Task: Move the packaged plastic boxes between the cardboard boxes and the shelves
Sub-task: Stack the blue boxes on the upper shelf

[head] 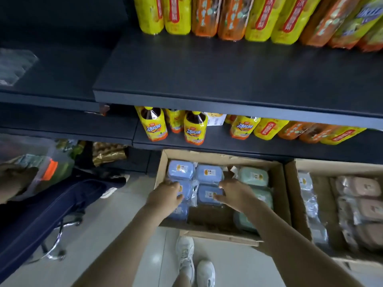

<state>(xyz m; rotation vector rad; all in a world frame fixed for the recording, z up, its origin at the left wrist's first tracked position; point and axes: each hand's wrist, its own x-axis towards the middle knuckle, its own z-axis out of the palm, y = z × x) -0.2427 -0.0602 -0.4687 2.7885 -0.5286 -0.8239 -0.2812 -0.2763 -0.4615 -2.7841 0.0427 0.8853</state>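
An open cardboard box (160,175) on the floor holds packaged plastic boxes: blue ones (209,172) at the left and middle, green ones (252,176) at the right. My left hand (165,194) reaches into the box and its fingers curl over a blue packaged box (185,188) on the left side. My right hand (234,192) is over the middle of the box, fingers closing on another blue packaged box (207,195). A dark shelf (207,75) above the box has bare room along its front.
A second cardboard box (294,195) at the right holds pink-brown packaged boxes (364,187). Yellow and orange drink bottles (153,125) fill the shelves. Another person in dark trousers (41,214) sits at the left. My white shoes (194,266) stand on the tiled floor.
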